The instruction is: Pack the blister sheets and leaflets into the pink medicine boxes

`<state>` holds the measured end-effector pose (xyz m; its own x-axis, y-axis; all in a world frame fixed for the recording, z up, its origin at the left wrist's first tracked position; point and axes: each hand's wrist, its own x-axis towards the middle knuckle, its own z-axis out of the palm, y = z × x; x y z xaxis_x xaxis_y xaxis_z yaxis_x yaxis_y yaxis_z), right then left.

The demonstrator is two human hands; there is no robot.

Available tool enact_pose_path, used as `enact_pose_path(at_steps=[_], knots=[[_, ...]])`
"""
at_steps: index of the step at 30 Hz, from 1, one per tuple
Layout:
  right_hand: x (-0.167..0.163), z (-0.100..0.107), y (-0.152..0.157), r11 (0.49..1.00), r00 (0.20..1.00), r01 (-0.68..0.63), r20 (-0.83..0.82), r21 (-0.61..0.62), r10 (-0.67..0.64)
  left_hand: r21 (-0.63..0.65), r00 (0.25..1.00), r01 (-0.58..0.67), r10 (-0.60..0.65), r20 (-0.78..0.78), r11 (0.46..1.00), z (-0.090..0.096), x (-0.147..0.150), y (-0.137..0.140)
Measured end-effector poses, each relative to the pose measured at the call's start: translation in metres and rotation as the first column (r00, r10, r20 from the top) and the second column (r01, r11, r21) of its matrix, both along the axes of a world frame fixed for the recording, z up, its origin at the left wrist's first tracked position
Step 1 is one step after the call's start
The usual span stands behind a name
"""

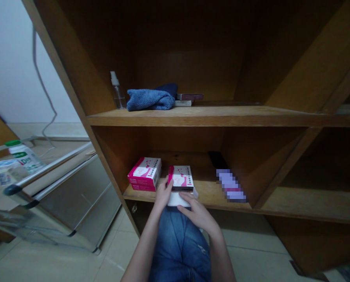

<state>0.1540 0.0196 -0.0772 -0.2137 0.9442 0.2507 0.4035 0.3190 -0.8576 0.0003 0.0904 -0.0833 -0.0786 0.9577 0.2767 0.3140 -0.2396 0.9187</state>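
A brown wooden shelf point(207, 197) stands near a pale wall point(4, 58), and the floor point(113, 244) has light tiles. A flat pink and white box point(181, 177) lies on the low shelf board, with a bigger box point(147, 170) to its left. With the white piece point(174, 201) at its front, it is longest from front to back, white end toward the jeans point(177, 246). The left hand point(164, 192) grips its left side. The right hand point(196, 209), fingers spread, touches the white piece; I can't tell if it grips.
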Motion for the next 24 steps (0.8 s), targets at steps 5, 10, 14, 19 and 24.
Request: enact_pose_path(at_steps=[5, 10, 14, 19, 24], knots=[[-0.007, 0.003, -0.003, 1.0, 0.974, 0.021, 0.227, 0.007, -0.022, -0.023, 0.993, 0.059, -0.057, 0.105, 0.998, 0.0, -0.001, 0.001], [-0.013, 0.003, -0.005, 0.999, 0.917, 0.008, 0.399, -0.032, 0.005, -0.081, 0.974, 0.119, -0.1, 0.202, 0.99, 0.0, -0.003, 0.0], [-0.015, -0.001, -0.004, 1.0, 0.887, 0.011, 0.461, 0.012, -0.015, -0.085, 0.945, 0.149, -0.117, 0.307, 0.985, 0.003, -0.003, -0.001], [-0.018, -0.006, -0.002, 0.997, 0.873, 0.024, 0.485, 0.072, -0.056, -0.087, 0.885, 0.186, -0.129, 0.447, 0.979, 0.008, -0.004, -0.005], [-0.02, -0.011, 0.0, 0.985, 0.879, 0.036, 0.463, 0.166, -0.11, -0.019, 0.746, 0.175, -0.12, 0.654, 0.984, 0.004, -0.003, -0.005]])
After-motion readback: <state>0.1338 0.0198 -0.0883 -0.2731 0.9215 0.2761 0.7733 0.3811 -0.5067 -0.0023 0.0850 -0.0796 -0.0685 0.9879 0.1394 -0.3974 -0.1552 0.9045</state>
